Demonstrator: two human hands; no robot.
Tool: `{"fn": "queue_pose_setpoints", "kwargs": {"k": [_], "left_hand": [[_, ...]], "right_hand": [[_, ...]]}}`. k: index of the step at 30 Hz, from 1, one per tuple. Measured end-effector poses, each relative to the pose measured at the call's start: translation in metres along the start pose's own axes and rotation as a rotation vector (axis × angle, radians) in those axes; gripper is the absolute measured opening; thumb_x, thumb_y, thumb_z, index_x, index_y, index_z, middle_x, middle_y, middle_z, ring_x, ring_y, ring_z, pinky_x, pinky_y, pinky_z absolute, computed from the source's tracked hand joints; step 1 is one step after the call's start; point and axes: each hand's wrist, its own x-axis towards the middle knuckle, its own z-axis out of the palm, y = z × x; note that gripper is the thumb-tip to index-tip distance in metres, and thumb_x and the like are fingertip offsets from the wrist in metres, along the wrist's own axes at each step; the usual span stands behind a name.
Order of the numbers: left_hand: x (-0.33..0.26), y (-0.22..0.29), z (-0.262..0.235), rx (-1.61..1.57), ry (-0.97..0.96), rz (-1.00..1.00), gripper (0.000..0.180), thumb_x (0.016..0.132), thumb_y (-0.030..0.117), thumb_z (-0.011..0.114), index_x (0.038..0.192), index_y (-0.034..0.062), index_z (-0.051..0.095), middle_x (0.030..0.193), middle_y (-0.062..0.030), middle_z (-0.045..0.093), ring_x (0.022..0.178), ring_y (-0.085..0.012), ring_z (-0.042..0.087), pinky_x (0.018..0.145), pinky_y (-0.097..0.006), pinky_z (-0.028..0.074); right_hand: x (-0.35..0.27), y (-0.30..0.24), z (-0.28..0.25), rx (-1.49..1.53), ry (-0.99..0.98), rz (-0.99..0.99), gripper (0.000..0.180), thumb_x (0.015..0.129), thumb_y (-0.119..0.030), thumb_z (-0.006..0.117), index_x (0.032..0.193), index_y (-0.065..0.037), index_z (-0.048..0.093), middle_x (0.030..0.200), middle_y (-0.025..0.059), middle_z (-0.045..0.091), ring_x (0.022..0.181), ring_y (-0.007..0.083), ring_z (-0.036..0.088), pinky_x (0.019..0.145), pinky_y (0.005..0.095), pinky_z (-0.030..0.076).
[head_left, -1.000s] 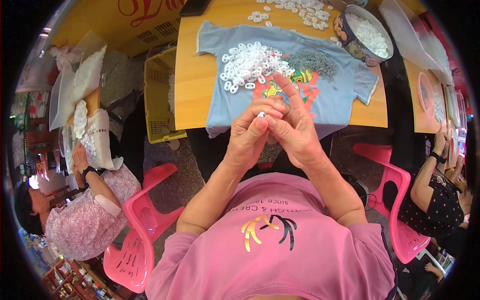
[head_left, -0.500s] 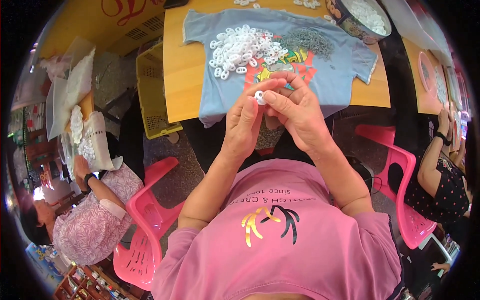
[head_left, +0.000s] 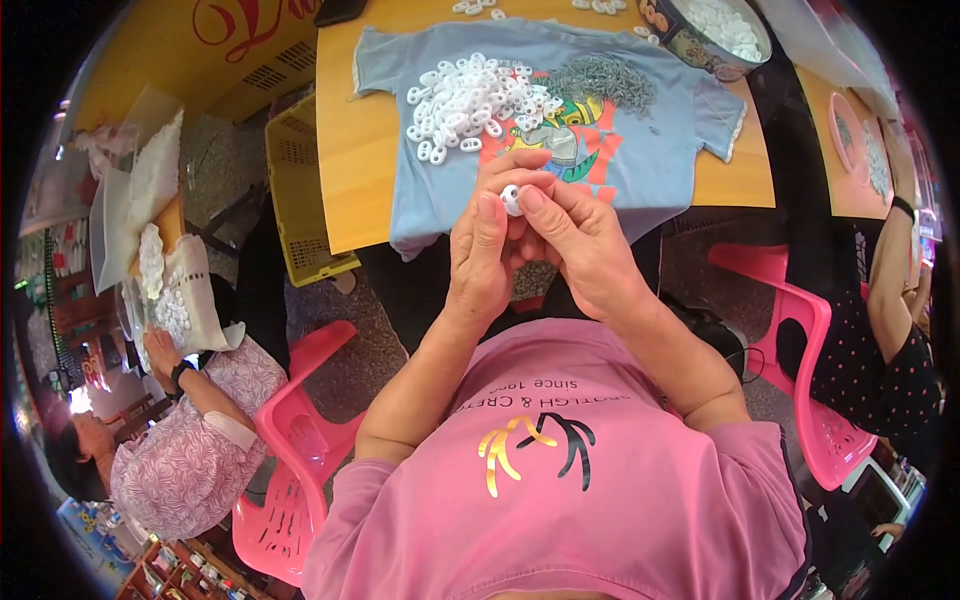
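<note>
Both my hands meet in front of my body, just over the near edge of the blue T-shirt (head_left: 680, 165) spread on the table. Between thumbs and fingertips they pinch a small white plastic piece (head_left: 512, 200) with dark holes. My left hand (head_left: 482, 250) steadies it from the left, while the thumb of my right hand (head_left: 585, 250) presses on its right side. The fingers curled beneath hide its underside. Beyond my hands, a heap of similar two-holed white pieces (head_left: 465, 105) lies on the shirt, beside a pile of small grey pieces (head_left: 610, 82) too fine to name.
A round tin (head_left: 690, 52) of white pieces stands at the table's far right. More lie along the far edge. A yellow crate (head_left: 300, 190) stands left of the table (head_left: 350, 200). Pink chairs (head_left: 295, 430) and co-workers flank me, one in a patterned top (head_left: 190, 440).
The white piece stays in my hands; my right fingers have drawn closer around it and lower. The right-hand co-worker's arm has reached farther forward. The view has shifted slightly.
</note>
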Motion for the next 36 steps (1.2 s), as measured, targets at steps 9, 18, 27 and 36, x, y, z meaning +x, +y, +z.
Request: {"fn": "queue_pose_setpoints", "kwargs": {"k": [9, 18, 27, 36], "left_hand": [[-0.003, 0.01, 0.016, -0.295, 0.076, -0.231, 0.043, 0.104, 0.038, 0.034, 0.11, 0.0028, 0.057, 0.124, -0.012, 0.053, 0.092, -0.0116, 0.051, 0.076, -0.025, 0.043], [0.004, 0.016, 0.013, -0.445, 0.112, -0.418, 0.043, 0.103, 0.039, 0.033, 0.107, 0.0033, 0.057, 0.118, -0.0092, 0.054, 0.087, -0.0105, 0.05, 0.073, -0.024, 0.042], [0.011, 0.005, -0.005, 0.504, 0.089, 0.178, 0.018, 0.102, 0.016, 0.042, 0.098, 0.0013, 0.051, 0.094, -0.0082, 0.051, 0.085, -0.0175, 0.049, 0.077, -0.03, 0.041], [0.018, 0.007, -0.009, 0.827, -0.027, 0.325, 0.005, 0.092, 0.004, 0.054, 0.09, 0.0015, 0.051, 0.078, -0.0126, 0.049, 0.069, -0.0278, 0.048, 0.063, -0.037, 0.039]], "right_hand": [[0.001, 0.0, -0.005, -0.24, 0.024, -0.15, 0.024, 0.096, -0.021, 0.058, 0.111, -0.002, 0.063, 0.085, -0.0022, 0.06, 0.072, 0.0039, 0.052, 0.063, 0.0196, 0.044], [0.005, -0.003, -0.007, -0.241, 0.037, -0.085, 0.024, 0.096, -0.023, 0.059, 0.107, -0.002, 0.064, 0.08, -0.0027, 0.058, 0.068, 0.0043, 0.052, 0.06, 0.019, 0.043], [0.007, -0.003, -0.017, -0.418, 0.122, -0.256, 0.021, 0.097, -0.022, 0.057, 0.097, -0.001, 0.062, 0.079, -0.0017, 0.06, 0.068, 0.005, 0.059, 0.058, 0.0199, 0.05], [0.007, -0.005, -0.015, -0.449, 0.14, -0.34, 0.018, 0.095, -0.015, 0.06, 0.103, 0.0, 0.061, 0.085, 0.0005, 0.063, 0.073, 0.0053, 0.059, 0.066, 0.0196, 0.048]]}}
